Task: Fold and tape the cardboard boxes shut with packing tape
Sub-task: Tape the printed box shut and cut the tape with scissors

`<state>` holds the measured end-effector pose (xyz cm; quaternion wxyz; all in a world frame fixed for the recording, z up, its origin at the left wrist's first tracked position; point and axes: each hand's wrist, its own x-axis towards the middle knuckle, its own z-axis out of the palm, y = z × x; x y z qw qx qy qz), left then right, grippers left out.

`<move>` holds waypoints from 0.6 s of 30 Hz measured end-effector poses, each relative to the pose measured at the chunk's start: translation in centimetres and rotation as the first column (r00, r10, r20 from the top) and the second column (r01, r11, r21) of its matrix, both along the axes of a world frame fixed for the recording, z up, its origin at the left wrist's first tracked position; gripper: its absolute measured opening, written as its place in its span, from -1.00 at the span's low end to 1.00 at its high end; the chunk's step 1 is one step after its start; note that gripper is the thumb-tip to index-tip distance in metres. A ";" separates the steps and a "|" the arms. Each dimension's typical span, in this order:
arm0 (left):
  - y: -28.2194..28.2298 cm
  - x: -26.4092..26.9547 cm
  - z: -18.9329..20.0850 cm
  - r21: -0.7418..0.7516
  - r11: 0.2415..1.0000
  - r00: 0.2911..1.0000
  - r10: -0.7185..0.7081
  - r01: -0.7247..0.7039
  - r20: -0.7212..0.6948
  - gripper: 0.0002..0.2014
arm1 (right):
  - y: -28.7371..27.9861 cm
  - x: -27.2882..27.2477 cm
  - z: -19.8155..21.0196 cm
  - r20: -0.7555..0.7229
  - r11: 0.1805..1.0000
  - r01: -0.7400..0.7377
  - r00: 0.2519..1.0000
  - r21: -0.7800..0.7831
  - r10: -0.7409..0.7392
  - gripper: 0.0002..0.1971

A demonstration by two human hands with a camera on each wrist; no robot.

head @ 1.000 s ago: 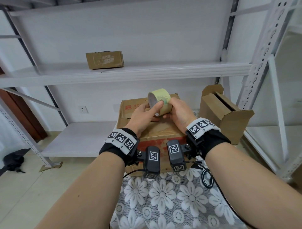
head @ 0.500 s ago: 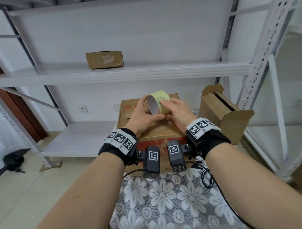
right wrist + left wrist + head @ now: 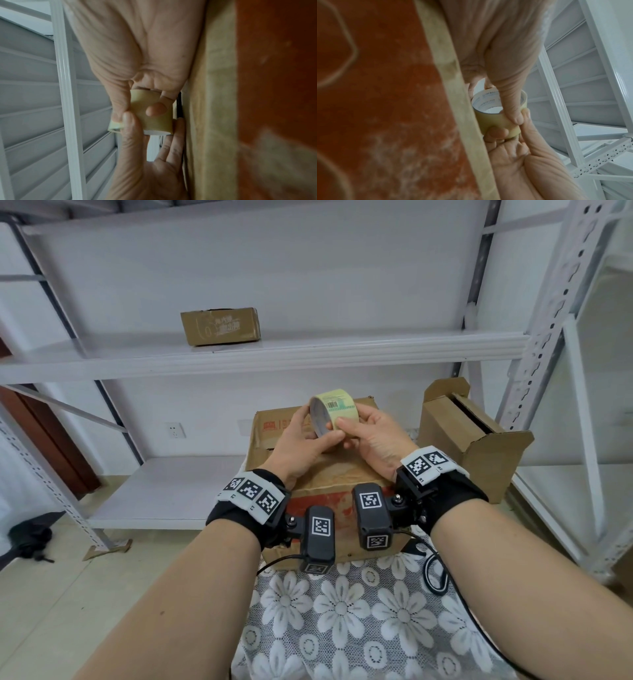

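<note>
A pale yellow roll of packing tape is held in the air above a closed brown cardboard box with a red printed front. My left hand grips the roll from the left, thumb on its lower rim. My right hand grips it from the right, thumb pressed on the outer face. In the left wrist view the tape roll shows its white core, pinched between both thumbs. The right wrist view shows the tape roll with fingertips on its band. A second cardboard box stands open to the right.
White metal shelving surrounds the spot; a small brown box sits on the upper shelf. The boxes rest on a lace flower-pattern cloth. A black cable lies at the right. A dark object lies on the floor, left.
The roll has been turned between my hands, so its barcode label now faces up. Both hands stayed above the closed box and kept their hold.
</note>
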<state>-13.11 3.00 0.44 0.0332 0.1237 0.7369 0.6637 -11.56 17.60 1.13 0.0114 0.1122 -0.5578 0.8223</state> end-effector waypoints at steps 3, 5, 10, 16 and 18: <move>0.1 0.2 0.2 -0.019 1.000 1.000 -0.014 0.014 0.010 -0.20 | 0.0 0.0 0.1 0.053 0.998 0.035 0.998 -0.045 -0.033 -0.83; 0.1 0.3 0.3 -0.041 0.999 1.000 -0.010 0.010 0.003 -0.22 | 0.0 -0.1 0.1 0.092 0.995 0.065 0.994 -0.070 -0.058 -0.74; 0.3 0.2 0.3 -0.063 0.998 0.999 0.024 -0.026 -0.022 -0.28 | 0.0 -0.2 0.1 0.095 0.994 0.047 0.995 -0.100 -0.037 -0.74; 0.2 -0.1 0.2 -0.009 1.000 0.999 0.018 -0.018 0.029 -0.27 | 0.0 0.0 0.0 0.019 0.996 -0.040 0.999 -0.078 0.042 -0.81; 0.2 0.0 0.4 0.030 1.000 0.999 0.002 -0.004 0.054 -0.39 | 0.0 0.0 -0.1 0.003 0.998 -0.056 0.998 -0.040 0.056 -0.76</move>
